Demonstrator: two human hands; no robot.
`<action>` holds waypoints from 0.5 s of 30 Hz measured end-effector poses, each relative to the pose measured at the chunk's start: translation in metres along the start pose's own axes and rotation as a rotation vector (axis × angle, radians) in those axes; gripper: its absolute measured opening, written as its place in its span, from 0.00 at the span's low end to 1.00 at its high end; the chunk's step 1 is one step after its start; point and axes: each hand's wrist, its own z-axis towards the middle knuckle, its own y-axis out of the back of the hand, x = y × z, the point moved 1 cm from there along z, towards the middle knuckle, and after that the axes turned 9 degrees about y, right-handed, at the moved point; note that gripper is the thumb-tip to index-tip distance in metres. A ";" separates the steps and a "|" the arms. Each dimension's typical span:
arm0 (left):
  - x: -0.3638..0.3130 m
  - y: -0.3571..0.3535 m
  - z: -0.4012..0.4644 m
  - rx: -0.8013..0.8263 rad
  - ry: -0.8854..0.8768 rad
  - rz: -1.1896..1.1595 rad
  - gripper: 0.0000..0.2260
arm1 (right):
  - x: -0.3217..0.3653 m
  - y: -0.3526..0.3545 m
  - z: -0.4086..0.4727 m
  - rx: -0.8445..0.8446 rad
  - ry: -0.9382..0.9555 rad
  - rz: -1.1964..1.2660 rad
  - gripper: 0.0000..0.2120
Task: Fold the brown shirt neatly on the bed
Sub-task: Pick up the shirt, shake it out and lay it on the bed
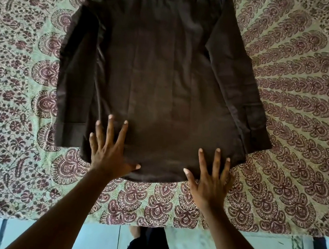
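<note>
On the patterned bedspread (21,89) the brown shirt (160,79) lies flat, left hand (110,153) and right hand (210,180) pressing spread-fingered.

The shirt (160,79) lies flat on the bed (276,176), filling the frame's centre and top — sleeves down its left and right sides. Both hands rest on its lower hem: left hand (109,151) lower centre-left, right hand (211,181) lower centre-right — floor (96,239) along the bottom edge.
</note>
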 end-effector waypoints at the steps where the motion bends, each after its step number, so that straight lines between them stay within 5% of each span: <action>1: -0.006 0.004 0.003 0.024 -0.023 0.032 0.68 | 0.007 0.006 0.006 -0.016 -0.016 0.011 0.37; 5: -0.018 0.005 0.010 0.184 0.071 -0.044 0.70 | 0.048 0.018 0.043 -0.081 0.193 0.028 0.36; 10: -0.025 0.016 0.001 0.303 0.094 0.037 0.74 | 0.079 0.007 0.070 0.147 0.473 0.075 0.36; 15: -0.030 0.024 -0.004 0.374 0.128 0.082 0.74 | 0.016 0.008 0.041 0.112 0.288 0.018 0.34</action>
